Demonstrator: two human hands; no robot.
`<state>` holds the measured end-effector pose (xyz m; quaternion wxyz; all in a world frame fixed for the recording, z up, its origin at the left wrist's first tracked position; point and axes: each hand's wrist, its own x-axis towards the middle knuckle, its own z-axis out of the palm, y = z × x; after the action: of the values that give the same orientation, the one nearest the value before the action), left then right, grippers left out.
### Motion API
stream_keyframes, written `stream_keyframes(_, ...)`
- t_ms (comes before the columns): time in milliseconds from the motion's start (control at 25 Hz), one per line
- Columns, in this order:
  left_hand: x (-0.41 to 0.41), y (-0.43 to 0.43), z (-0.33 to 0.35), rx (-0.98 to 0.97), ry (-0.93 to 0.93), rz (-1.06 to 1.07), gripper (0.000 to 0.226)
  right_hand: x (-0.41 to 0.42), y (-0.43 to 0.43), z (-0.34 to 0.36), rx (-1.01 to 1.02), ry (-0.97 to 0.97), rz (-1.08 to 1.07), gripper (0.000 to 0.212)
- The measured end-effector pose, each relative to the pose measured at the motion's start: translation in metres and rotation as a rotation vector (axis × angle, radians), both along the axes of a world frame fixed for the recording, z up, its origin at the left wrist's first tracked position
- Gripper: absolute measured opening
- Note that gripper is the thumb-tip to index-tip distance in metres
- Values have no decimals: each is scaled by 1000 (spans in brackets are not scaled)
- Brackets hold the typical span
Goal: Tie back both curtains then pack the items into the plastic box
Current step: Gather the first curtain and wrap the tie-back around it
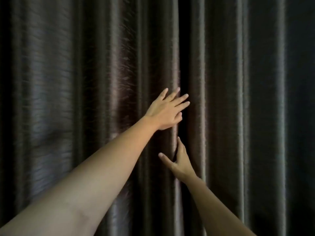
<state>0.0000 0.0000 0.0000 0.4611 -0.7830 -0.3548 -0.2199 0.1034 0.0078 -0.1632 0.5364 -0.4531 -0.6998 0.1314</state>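
Two dark brown, shiny curtains hang closed and fill the view. The left curtain (88, 92) and the right curtain (230, 92) meet at a narrow dark gap near the middle. My left hand (167, 110) lies flat with straight fingers on the left curtain's inner edge, its fingertips reaching across the gap. Lower down, my right hand (180, 160) has its fingers slipped into the gap at the curtain edge, thumb spread out to the left. Neither hand holds anything that I can see.
Deep vertical folds of fabric run top to bottom on both sides. The far right of the view is very dark. No box, tiebacks or other items are in sight.
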Motion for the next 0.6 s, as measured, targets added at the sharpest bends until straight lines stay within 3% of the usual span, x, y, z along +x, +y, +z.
stream_keyframes(160,-7,23,22,129,-56,439,46,-32,32,15,51,4,256,114)
stream_keyframes(320,-72,30,41,347,-61,632,29,-89,46,32,105,-61,320,115)
stream_keyframes(480,-146,30,56,645,-41,732,59,-157,48,50,147,-91,426,122)
stream_keyframes(600,-197,22,70,750,-120,747,70,-206,43,63,174,-150,481,123)
